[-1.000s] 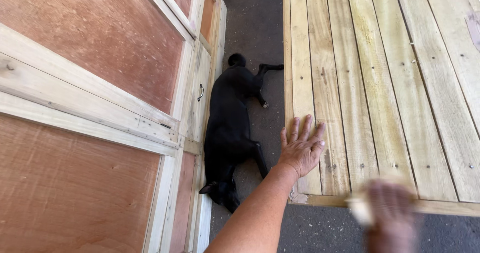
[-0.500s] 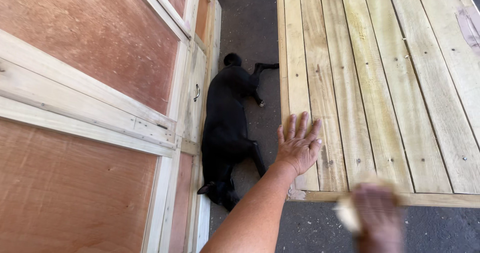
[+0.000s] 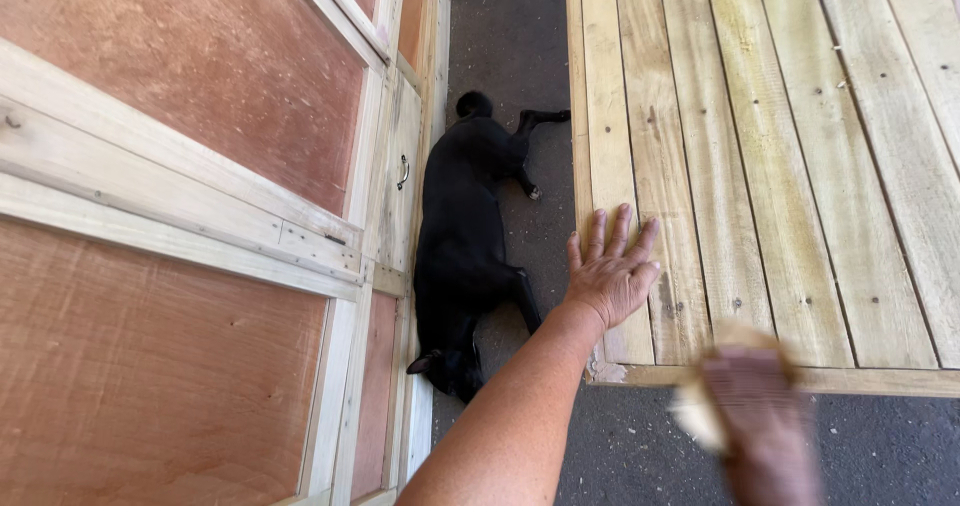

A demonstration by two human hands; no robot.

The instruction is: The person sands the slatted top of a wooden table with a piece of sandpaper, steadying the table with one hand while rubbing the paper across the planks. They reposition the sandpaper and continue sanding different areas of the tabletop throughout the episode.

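Pale plank panel [image 3: 780, 156] runs 6 to 12 o'clock under the left hand [image 3: 610, 276], fingers [image 3: 622, 231] spread flat at its near-left corner; right hand [image 3: 755, 416], blurred, grip unclear, at 5 o'clock.

Bright, even daylight fills the scene with soft shadows and no glare. The right hand [image 3: 762, 421] is motion-blurred; everything else stays sharp.

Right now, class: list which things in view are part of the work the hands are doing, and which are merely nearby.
In the work:
- left hand, flat on the plank panel
- right hand, blurred, at the panel's near edge, holding something pale that cannot be made out

Merely nearby:
- black dog lying on the ground
- plywood crate with a small metal handle
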